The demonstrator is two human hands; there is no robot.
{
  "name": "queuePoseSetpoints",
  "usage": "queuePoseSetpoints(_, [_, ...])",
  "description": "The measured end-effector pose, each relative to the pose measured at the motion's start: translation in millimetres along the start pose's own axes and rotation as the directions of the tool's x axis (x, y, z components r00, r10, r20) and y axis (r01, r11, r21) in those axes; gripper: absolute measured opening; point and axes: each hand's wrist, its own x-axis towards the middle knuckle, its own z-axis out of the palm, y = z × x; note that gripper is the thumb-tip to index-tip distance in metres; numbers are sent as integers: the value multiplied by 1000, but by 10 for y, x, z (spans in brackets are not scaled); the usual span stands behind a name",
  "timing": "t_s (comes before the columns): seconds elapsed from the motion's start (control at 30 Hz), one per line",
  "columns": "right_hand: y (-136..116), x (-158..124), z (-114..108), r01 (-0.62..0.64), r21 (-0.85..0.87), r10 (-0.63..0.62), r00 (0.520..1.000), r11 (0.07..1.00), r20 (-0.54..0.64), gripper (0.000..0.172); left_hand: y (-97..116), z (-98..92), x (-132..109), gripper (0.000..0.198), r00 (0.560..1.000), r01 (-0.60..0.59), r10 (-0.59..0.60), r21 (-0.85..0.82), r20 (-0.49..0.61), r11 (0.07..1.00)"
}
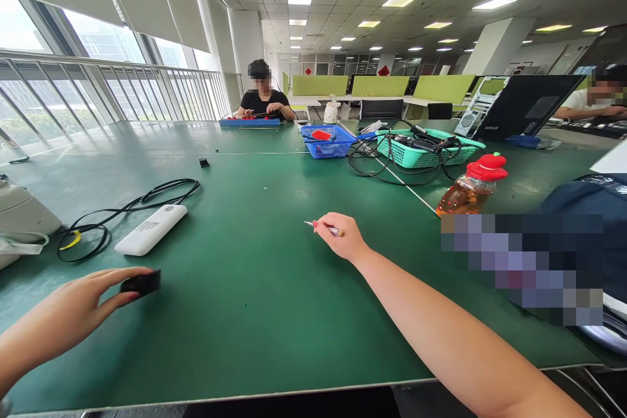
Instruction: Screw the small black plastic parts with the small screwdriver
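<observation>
At the lower left, my left hand is closed on a small black block, gripped between thumb and fingers. The block appears just over the green tabletop; whether it touches the surface I cannot tell. Near the middle of the table, my right hand pinches a slim pen-like tool. Its pale, thin point sticks out to the left and its brownish end shows at the back of the fingers. The tool's exact kind is too small to make out. Beyond my left hand lies a white power strip with a black cable.
A blue basket and a teal basket full of cables stand farther back. To the right are a red-capped bottle and a dark bag. A small black piece lies ahead. Two other people sit across the room.
</observation>
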Motion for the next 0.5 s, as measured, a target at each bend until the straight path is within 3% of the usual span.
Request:
queuePoseSetpoints(0.1, [-8, -1, 1, 6, -1, -6, 1000, 1000, 0, 27, 670, -125, 148, 51, 972, -191, 200, -83, 120, 978])
queuePoseSetpoints(0.17, [-11, 2, -5, 3, -6, -3, 1000, 1000, 7, 23, 1184, -147, 270, 49, 931, -325, 344, -154, 123, 933])
queuePoseSetpoints(0.3, [1, 16, -20, -10, -47, 11, 1000, 999, 24, 13, 2054, 35, 584, 38, 837, -508, 539, -228, 100, 831])
queuePoseSetpoints(0.4, [21, 28, -22, -5, -82, 6, 1000, 997, 8, 17, 2442, 302, 849, 35, 830, -530, 554, -222, 59, 818])
queuePoseSetpoints(0.5, [21, 37, -20, 33, -115, -33, 999, 993, 0, 22, 2636, 567, 1039, 32, 843, -521, 537, -213, 18, 826])
